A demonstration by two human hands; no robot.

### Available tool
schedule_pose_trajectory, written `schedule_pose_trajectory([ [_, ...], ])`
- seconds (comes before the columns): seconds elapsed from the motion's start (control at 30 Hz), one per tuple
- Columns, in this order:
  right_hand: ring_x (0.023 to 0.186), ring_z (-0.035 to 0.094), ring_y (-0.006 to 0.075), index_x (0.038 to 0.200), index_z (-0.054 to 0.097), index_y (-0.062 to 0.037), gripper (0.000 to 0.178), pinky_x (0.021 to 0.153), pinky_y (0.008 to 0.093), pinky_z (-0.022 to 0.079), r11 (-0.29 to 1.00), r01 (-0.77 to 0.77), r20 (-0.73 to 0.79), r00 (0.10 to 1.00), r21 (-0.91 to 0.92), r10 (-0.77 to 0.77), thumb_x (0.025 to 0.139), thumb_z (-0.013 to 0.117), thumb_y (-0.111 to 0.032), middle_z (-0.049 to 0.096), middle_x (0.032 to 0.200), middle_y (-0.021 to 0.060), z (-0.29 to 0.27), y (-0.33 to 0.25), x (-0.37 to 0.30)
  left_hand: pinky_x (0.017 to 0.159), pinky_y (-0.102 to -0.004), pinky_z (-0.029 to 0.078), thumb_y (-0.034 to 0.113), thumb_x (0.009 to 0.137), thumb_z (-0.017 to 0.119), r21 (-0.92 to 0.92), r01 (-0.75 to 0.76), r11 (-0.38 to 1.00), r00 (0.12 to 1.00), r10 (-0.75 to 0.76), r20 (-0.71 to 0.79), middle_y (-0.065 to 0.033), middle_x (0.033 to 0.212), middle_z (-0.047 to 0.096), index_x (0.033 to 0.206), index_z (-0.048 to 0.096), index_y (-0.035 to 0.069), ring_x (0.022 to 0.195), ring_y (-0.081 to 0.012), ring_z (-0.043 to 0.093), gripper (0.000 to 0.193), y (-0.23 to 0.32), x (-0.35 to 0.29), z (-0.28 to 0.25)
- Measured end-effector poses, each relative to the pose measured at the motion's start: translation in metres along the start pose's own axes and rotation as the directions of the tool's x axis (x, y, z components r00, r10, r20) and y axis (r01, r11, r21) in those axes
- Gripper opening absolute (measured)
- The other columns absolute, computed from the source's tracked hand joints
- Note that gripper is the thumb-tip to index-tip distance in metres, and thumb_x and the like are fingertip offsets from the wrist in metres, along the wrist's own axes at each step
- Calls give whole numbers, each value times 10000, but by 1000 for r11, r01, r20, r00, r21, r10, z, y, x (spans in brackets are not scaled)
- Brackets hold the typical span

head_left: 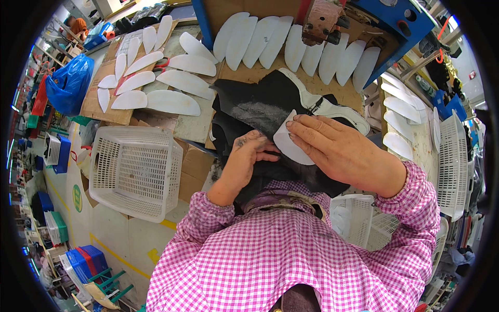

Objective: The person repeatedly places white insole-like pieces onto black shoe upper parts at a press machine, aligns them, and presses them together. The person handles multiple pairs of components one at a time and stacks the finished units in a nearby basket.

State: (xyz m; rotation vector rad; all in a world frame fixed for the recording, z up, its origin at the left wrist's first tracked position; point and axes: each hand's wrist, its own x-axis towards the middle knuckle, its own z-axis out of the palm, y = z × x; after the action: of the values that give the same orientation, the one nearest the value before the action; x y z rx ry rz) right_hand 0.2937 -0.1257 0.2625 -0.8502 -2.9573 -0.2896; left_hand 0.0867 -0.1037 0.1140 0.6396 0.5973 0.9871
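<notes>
A white, rounded, half-moon-shaped flat piece [291,143] lies under the fingers of my right hand [335,148], which is closed over it with fingers pressed together. Beside it, my left hand [245,156] has its fingers curled in at the edge of black material [254,115]; the fingertips are partly hidden. That black material is spread over my lap and the bench edge, with a greyish worn-looking patch near the middle. At its far right, a white-trimmed part [327,106] with a dark strip lies on the bench.
Rows of similar white pieces [257,41] line the bench at the back, with more on cardboard [112,73] at left and others at right. A blue-framed machine [387,31] stands ahead. White plastic baskets [135,171] sit at left and right; a blue bag [70,86] is farther left.
</notes>
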Motion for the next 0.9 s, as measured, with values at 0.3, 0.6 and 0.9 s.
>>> schedule_pose_trajectory([
  [0.3,1211,493,263,1239,518,83,481,1019,343,414,996,-59,81,995,71,53,781,556,-59,456,1358,169,-6,11,-1,746,-335,528,5,755,626,260,85,962,960,-150,238,-93,981,617,1151,547,-8,878,-207,620,404,25,31,7],
  [0.6,1250,472,293,1259,475,126,517,1100,380,351,986,59,110,991,155,-77,774,547,-40,395,1397,232,3,19,18,599,-242,490,84,751,730,539,-30,842,972,-100,211,-43,907,614,1082,570,9,718,-115,594,374,26,40,14],
  [0.9,1257,463,317,1181,569,107,474,1131,393,293,994,109,119,987,-6,-107,760,587,-109,463,1350,226,12,5,20,811,-344,487,106,736,708,738,-275,616,959,117,260,-72,973,639,1043,604,28,931,-210,609,334,17,45,12],
])
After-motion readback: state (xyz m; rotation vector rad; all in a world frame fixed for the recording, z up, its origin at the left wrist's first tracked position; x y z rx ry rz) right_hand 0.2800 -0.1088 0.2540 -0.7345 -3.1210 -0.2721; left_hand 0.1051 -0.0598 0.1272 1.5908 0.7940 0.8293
